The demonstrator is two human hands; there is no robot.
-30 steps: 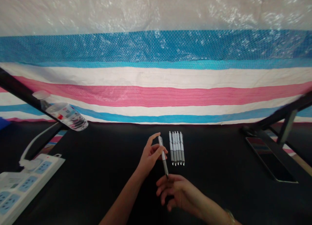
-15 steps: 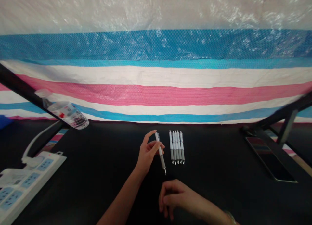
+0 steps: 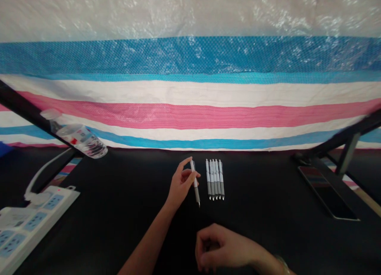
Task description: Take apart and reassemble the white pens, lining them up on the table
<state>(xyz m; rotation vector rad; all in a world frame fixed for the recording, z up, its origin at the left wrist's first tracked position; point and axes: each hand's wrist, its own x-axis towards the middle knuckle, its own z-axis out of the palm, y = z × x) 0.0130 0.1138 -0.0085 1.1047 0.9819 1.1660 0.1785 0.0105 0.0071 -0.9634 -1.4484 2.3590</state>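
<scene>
A white pen (image 3: pixel 195 184) with a grey grip is held between the thumb and fingers of my left hand (image 3: pixel 180 183). Its tip points down toward me, and my index fingertip rests at the top end. Just right of it, several matching pens (image 3: pixel 214 179) lie side by side in a row on the black table (image 3: pixel 256 187), tips toward me. Nearer to me, my right hand (image 3: pixel 218 245) is curled into a loose fist below the row, apart from the pens. No object shows in it, though its palm side is in shadow.
A white power strip (image 3: pixel 38 223) with a plugged-in cable lies at the left. Behind it a clear plastic bottle (image 3: pixel 83 140) leans near a black bar. On the right a phone (image 3: pixel 327 193) lies by a black stand (image 3: pixel 347 154). A striped sheet (image 3: pixel 190 116) hangs behind the table.
The held pen's tip has moved up and slightly left. My right hand has curled its fingers in more and shifted slightly. The row of pens lies as before.
</scene>
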